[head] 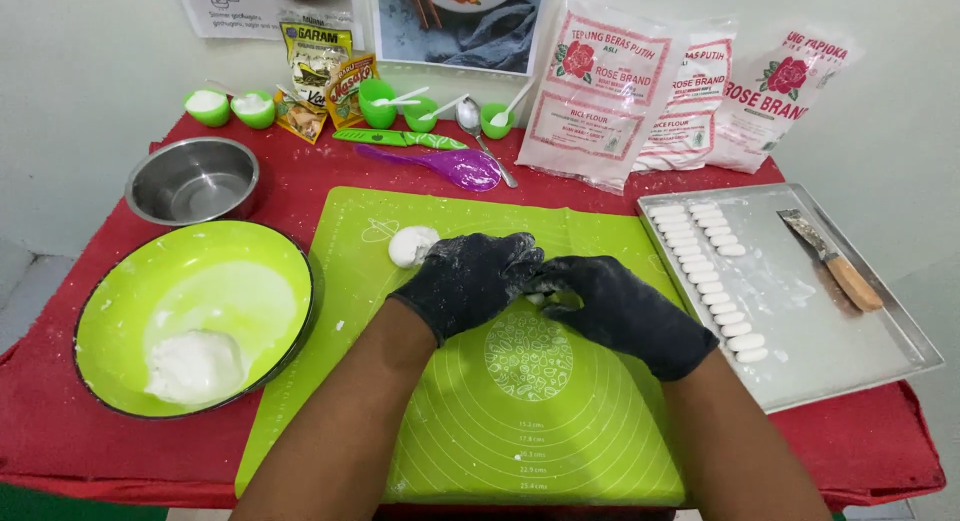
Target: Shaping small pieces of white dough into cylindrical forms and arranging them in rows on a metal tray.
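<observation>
Two hands: left hand (468,279) and right hand (610,306), black-gloved, met over the mat (600,431), fingers pinching a small dough bit (540,300).
Dough bit: above the mat's middle, mostly hidden.
Dough ball (411,245): on the mat's upper left.
Bowl (120,311): left of the mat, holding dough.
Tray (850,351): right of the mat, with rows of white pieces (712,271) and a scraper (832,260).

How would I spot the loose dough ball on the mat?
Find the green mat mid-table. Near its top left corner, just beyond the left hand, sits the dough ball. It is round and alone on the mat, unlike the small oblong pieces rowed on the tray.
</observation>
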